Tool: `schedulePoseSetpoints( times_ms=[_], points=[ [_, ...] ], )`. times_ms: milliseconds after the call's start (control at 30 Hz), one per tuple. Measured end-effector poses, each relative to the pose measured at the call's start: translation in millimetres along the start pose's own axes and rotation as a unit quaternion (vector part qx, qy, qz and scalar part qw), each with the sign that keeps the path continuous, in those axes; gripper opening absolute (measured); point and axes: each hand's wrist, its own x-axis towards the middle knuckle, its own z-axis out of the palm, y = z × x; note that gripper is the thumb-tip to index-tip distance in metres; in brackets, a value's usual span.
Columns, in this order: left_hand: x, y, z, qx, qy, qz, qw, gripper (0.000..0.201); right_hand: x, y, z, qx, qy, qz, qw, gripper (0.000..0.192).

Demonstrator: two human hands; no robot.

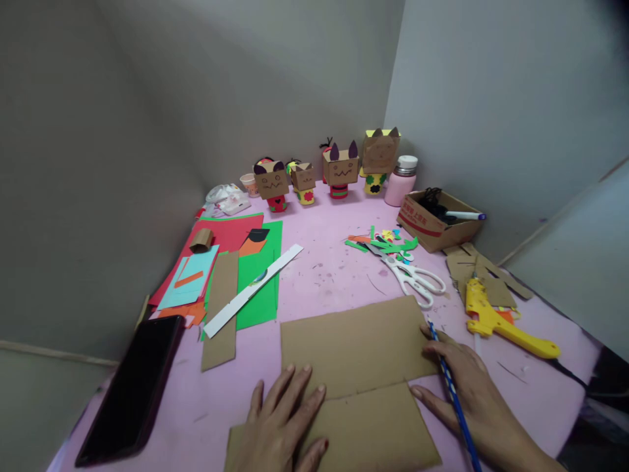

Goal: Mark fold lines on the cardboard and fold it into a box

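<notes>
My left hand (285, 419) lies with its fingers spread on brown cardboard near the table's front edge. A larger cardboard sheet (354, 341) is at the back, and a second cardboard piece (373, 426) meets it along a dark line. I cannot tell which overlaps which. In my right hand (466, 380) is a blue patterned pencil (455, 400), held slantwise with its tip pointing away from me. That hand's fingers also rest at the right edge of the cardboard. White-handled scissors (410, 275) lie just beyond the sheet.
On the left are a black phone (132, 387), a white ruler (253, 292), a cardboard strip (221, 314) and green paper (260, 288). A yellow glue gun (506, 324) and a small box (439, 219) stand right. Several cardboard-headed figures (341, 170) and a pink bottle (400, 183) line the back.
</notes>
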Motion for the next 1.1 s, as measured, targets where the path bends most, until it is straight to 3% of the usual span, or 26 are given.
schedulePoseSetpoints(
  times_ms=[200,433,600,733,867,1100],
  points=[
    [-0.9,-0.8,1.1,-0.04,-0.006,-0.02,0.999,0.054,0.7,0.2,-0.6,0.004,-0.008,0.007,1.0,0.045],
    [-3.1,3.4,-2.5,-0.089,-0.015,-0.05,0.995,0.074,-3.8,4.8,3.3,-0.014,0.0,-0.01,1.0,0.045],
    [-11.8,-6.3,-21.5,-0.141,-0.041,-0.152,0.977,0.062,-8.1,11.7,7.4,-0.017,0.018,-0.022,0.999,0.047],
    [-26.6,-21.1,-32.9,-0.131,-0.029,-0.215,0.967,0.054,-8.1,15.4,10.5,-0.015,0.028,-0.03,0.999,0.047],
    [-44.6,-24.5,-24.5,-0.109,-0.021,-0.181,0.977,0.054,-6.7,13.2,9.8,-0.017,0.026,-0.026,0.999,0.047],
    [-74.7,-12.7,15.2,-0.022,0.057,-0.037,0.997,0.047,-6.7,10.5,8.0,-0.025,0.019,-0.03,0.999,0.047]
  ],
)
